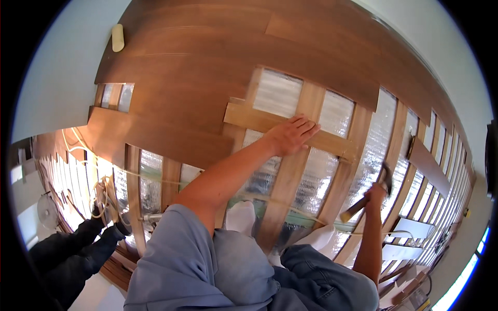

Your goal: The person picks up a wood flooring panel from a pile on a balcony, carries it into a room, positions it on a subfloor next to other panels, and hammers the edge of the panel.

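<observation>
My left hand (294, 133) lies flat, fingers out, on a light wooden board (249, 117). This board crosses the joists, with its left end close to the edge of the laid brown floorboards (192, 78). Off to the right, my right hand (375, 195) is closed around the handle of a hammer (356, 208). The dark hammer head (387, 177) sticks out above that hand, and the handle slants down to the left. The hammer is held apart from the board. Silver foil (277, 93) shows between the joists.
Open bays between joists (290, 181) surround my feet. A loose brown plank (429, 166) and white panels (410, 228) lie at right. A pale hose (155, 179) crosses the joists. Another person's dark-clothed legs (78, 254) are at lower left. A cream cylinder (118, 38) lies at far left.
</observation>
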Demonstrator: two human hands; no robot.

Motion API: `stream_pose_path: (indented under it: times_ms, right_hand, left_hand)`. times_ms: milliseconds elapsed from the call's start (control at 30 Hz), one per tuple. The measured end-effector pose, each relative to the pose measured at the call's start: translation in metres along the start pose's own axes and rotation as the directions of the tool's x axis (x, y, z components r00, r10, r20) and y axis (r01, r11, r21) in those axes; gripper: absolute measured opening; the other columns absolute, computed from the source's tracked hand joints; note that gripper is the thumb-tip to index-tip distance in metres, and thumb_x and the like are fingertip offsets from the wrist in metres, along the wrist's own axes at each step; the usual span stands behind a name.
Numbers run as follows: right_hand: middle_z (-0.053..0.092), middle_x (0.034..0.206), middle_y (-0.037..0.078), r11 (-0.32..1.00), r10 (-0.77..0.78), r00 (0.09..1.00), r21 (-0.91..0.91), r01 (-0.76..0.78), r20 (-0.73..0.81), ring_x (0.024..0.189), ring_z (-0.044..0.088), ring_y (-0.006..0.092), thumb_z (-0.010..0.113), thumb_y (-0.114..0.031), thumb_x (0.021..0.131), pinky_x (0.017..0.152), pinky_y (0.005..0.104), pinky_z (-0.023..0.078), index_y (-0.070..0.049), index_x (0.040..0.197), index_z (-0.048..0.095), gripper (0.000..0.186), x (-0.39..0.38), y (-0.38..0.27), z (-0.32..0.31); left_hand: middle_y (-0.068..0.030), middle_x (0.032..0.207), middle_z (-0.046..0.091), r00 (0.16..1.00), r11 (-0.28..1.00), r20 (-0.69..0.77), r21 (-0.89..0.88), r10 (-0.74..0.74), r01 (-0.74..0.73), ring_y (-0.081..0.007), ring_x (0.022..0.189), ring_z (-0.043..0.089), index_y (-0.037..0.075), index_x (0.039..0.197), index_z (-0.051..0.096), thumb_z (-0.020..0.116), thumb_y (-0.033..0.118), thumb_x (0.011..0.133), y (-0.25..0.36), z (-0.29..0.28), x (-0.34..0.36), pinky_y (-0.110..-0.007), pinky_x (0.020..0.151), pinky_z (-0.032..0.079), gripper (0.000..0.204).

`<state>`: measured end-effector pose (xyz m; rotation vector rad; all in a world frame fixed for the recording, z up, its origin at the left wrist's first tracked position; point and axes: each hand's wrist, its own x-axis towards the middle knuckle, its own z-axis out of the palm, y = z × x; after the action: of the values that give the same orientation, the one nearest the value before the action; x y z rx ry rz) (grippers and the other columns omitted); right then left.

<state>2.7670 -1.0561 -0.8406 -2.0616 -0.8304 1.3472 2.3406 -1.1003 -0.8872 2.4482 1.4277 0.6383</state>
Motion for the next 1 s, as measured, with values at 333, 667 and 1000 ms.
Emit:
stream_pose_path:
  times_ms: [333, 667, 1000]
  right_hand:
    - [0.046, 0.059, -0.001, 1.0, 0.017, 0.993, -0.004, -0.018, -0.117, 0.045, 0.049, 0.0113, 0.064, -0.008, 0.092, 0.042, 0.0279, 0.045, -0.011, 0.076, 0.051, 0.021, -0.005, -0.023, -0.004]
    - [0.048, 0.064, 0.0, 0.912, -0.025, 0.983, -0.399, 0.098, 0.184, 0.045, 0.047, 0.0102, 0.064, -0.008, 0.089, 0.036, 0.027, 0.041, -0.006, 0.091, 0.049, 0.015, -0.001, -0.026, 0.01]
    - [0.048, 0.06, 0.001, 0.934, 0.078, 0.904, -0.348, 0.082, 0.42, 0.043, 0.048, 0.0114, 0.063, -0.011, 0.089, 0.037, 0.0305, 0.043, -0.007, 0.089, 0.048, 0.016, 0.004, -0.019, 0.022]
  left_hand:
    - [-0.0146, 0.146, 0.049, 0.999, 0.998, 0.039, -0.064, 0.02, -0.017, -0.03, 0.141, 0.041, 0.0, 0.153, 0.036, 0.061, 0.038, 0.097, -0.005, 0.0, -0.004, -0.046, 0.126, 0.021, 0.073]
    - [-0.0127, 0.149, 0.047, 0.996, 0.999, 0.086, -0.039, -0.001, 0.004, -0.0295, 0.142, 0.04, 0.003, 0.155, 0.036, 0.06, 0.039, 0.098, -0.004, 0.004, -0.007, -0.046, 0.127, 0.019, 0.071]
    - [-0.0132, 0.149, 0.048, 0.999, 1.0, 0.05, 0.013, 0.008, -0.009, -0.0283, 0.143, 0.04, 0.003, 0.154, 0.037, 0.06, 0.038, 0.098, -0.008, 0.004, -0.008, -0.046, 0.127, 0.019, 0.07]
